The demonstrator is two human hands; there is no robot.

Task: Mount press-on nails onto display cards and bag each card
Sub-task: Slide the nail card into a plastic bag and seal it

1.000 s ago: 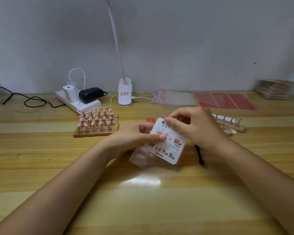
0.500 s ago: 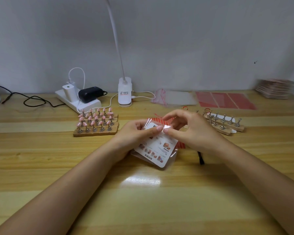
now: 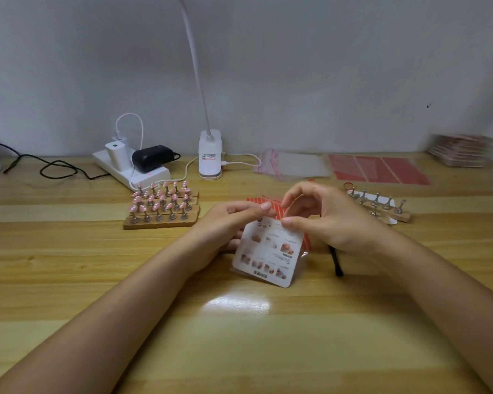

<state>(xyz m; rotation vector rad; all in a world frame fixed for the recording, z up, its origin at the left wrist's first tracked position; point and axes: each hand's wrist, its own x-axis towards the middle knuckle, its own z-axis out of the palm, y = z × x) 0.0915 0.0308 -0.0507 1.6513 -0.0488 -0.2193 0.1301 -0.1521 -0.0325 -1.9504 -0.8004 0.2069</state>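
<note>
A: What sits on the desk [image 3: 69, 280], starting left of the card?

B: A light wood desk against a plain grey wall [image 3: 296, 66]. Far left of the card, a black cable [image 3: 54, 167] loops toward a white power strip [image 3: 131, 172] carrying a white charger and a black adapter. Nearer the card stands a wooden rack of pink nails [image 3: 161, 206] on metal stands. Behind the card, a white lamp base [image 3: 209, 155] with its thin neck rising out of view.

A: And the card itself?

B: The white printed card [image 3: 268, 251] lies inside a clear bag [image 3: 303, 255], tilted, low end touching the desk. The left hand [image 3: 225, 223] grips its upper left edge, thumb on top. The right hand [image 3: 330, 220] pinches the bag's red-striped flap at the top of the card.

A: Right of the card?

B: A black stick [image 3: 336, 263] just beside it, a rack of bare metal stands [image 3: 382, 206], clear bags [image 3: 293, 164], red sheets [image 3: 379, 169], and a blurred stack [image 3: 461, 150] at the far right.
</note>
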